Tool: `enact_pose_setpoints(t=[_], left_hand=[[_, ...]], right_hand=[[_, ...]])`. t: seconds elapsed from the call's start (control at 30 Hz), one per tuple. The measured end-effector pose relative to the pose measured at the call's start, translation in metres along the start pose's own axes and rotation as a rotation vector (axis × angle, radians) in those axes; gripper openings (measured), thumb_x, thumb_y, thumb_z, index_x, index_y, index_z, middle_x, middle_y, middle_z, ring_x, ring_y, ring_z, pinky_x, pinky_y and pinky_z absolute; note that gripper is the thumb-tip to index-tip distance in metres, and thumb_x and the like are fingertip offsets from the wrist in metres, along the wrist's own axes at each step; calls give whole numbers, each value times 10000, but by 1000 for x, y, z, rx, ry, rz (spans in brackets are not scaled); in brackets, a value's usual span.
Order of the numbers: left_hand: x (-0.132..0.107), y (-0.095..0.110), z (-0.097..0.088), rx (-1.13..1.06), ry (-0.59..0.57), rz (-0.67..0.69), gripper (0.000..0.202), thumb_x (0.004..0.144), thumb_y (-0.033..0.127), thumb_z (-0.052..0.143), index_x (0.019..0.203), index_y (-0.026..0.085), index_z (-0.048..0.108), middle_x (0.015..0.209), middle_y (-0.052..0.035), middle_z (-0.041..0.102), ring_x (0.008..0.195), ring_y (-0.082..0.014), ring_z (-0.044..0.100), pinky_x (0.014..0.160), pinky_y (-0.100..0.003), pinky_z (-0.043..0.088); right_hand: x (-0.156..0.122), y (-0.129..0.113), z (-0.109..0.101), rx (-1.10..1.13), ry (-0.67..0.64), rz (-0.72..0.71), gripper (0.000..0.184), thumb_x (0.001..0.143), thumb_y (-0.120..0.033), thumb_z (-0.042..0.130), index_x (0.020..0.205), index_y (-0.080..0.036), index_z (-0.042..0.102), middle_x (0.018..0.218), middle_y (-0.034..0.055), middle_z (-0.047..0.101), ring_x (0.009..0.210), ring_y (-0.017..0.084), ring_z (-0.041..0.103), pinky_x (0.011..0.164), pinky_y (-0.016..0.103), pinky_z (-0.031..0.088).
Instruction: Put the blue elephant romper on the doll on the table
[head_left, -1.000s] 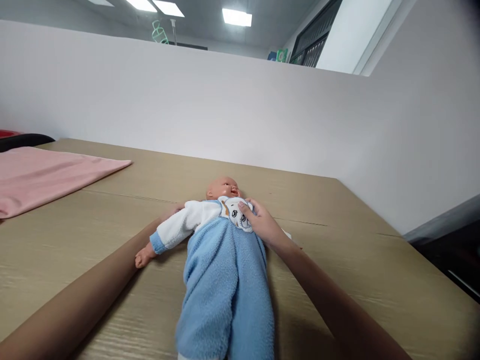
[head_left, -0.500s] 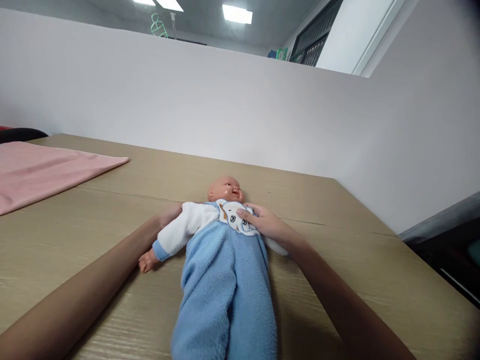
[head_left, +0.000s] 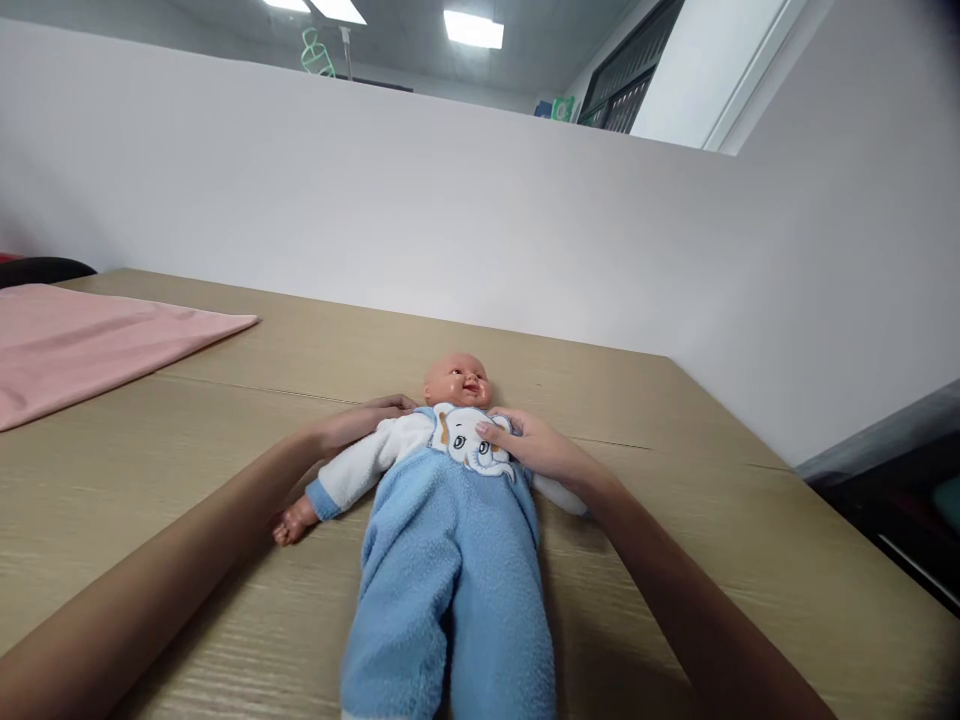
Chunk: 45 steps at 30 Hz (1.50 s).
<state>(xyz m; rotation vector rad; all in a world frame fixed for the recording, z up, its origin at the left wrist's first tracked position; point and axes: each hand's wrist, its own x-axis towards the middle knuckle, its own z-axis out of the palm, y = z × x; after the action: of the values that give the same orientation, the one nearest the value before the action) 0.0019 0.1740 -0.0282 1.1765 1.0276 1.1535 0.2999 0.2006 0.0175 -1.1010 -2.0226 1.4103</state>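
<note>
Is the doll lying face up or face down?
Face up: the doll lies on the table with its face and chest patch both showing on the upper side.

A pink cloth [head_left: 97, 345] lies at frame left as a ceiling light [head_left: 473, 29] glows top center, above a pale partition [head_left: 420, 210].

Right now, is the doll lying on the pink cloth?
No: the doll lies on the table, apart from the pink cloth.
</note>
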Motion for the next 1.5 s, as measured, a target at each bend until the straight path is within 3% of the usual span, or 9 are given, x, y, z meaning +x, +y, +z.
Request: enact_pose_setpoints(t=[0.13, 0.37, 0.5, 0.63, 0.73, 0.83, 1.03, 1.23, 1.5], left_hand=[[3, 34, -26, 327, -153, -194, 371, 842, 500, 882, 1076, 217, 834, 1083, -99, 814, 916, -247, 739, 638, -227, 545], [-13, 59, -44, 458, -203, -160, 565, 482, 305, 1055, 982, 254, 798, 771, 13, 768, 671, -250, 728, 571, -248, 535], [-11, 56, -42, 568, -315, -147, 557, 596, 315, 1019, 1108, 249, 809, 895, -36, 810, 817, -275, 747, 672, -258, 561], [-6, 51, -43, 668, -434, -116, 643, 751, 406, 941, 1344, 245, 755, 1358, -117, 781, 1308, -380, 673, 1043, -366, 557], [-4, 52, -44, 805, -581, -95, 645, 909, 472, 794, 1493, 240, 651, 1544, -106, 682, 1434, -376, 597, 1213, -442, 454], [-11, 62, -40, 1110, -538, -77, 638, 974, 498, 673, 1550, 236, 592, 1550, -132, 655, 1413, -386, 599, 1199, -490, 457], [-29, 86, 29, 1351, -214, 436, 442, 1102, 502, 445, 1364, 226, 670, 1378, -136, 680, 1340, -356, 579, 1161, -510, 462], [12, 57, 119, 1371, -438, 621, 275, 1060, 332, 639, 1275, 177, 711, 1302, -141, 726, 1266, -343, 638, 1108, -482, 481], [29, 38, 127, 1327, -474, 720, 236, 1084, 364, 657, 1210, 169, 701, 1196, -120, 756, 1124, -282, 685, 969, -374, 509]], right_hand=[[2, 3, 2, -13, 19, 31, 400, 1000, -586, 712, 1166, -230, 787, 1157, 44, 832, 1028, 246, 749, 922, 361, 571], [0, 3, -18, -203, 46, 27, 413, 963, -618, 729, 951, -208, 775, 906, 26, 778, 837, 218, 673, 728, 310, 466], [-2, 5, -32, -149, -36, 30, 419, 981, -624, 698, 974, -209, 757, 881, 12, 754, 809, 199, 662, 713, 306, 455], [-5, 9, -33, -107, -74, -50, 361, 976, -572, 724, 1068, -223, 743, 1084, 51, 789, 1040, 249, 725, 938, 378, 544], [-21, 16, -31, -162, 73, -115, 397, 992, -534, 705, 1267, -247, 699, 1273, 89, 759, 1189, 281, 705, 1069, 455, 551], [-56, 29, -38, -408, 238, -165, 474, 997, -525, 702, 1387, -262, 645, 1398, 121, 692, 1297, 322, 648, 1169, 541, 506], [-139, 80, -71, -566, 182, -15, 851, 941, -552, 782, 1652, -285, 397, 1705, 169, 461, 1574, 404, 445, 1308, 637, 369], [-149, 108, -68, -568, 305, -98, 543, 986, -453, 689, 1472, -220, 620, 1527, 187, 637, 1423, 393, 594, 1246, 641, 433], [-140, 63, -63, -143, 419, -96, 458, 835, -487, 894, 1189, -246, 732, 1112, 101, 806, 954, 288, 779, 849, 427, 668]])
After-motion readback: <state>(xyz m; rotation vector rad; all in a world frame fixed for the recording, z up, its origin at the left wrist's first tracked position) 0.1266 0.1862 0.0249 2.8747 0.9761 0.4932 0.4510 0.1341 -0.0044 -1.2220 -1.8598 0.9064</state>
